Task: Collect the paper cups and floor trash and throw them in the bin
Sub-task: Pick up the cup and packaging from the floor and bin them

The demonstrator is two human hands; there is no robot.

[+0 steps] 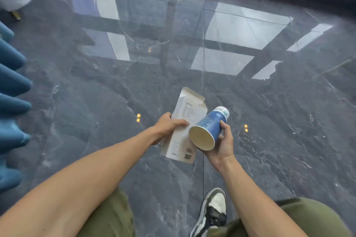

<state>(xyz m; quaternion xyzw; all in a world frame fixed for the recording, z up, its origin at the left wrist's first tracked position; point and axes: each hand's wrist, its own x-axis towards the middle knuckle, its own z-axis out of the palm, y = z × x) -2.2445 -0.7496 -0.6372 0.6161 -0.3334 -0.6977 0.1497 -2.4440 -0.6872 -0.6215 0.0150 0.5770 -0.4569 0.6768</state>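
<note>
left hand (167,125) grips white carton (184,119); right hand (224,143) blue cup (209,124).

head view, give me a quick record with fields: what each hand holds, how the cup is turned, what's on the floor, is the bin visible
left hand: left hand in a grip on a flattened white carton
right hand: right hand holding a blue paper cup
cup orientation: tipped on its side, open mouth facing the camera, base pointing away
cup and carton: cup overlaps the carton in view; contact unclear
floor: dark glossy marble floor, no loose trash visible
bin: not in view
other: blue padded furniture at left edge; one shoe below
</note>
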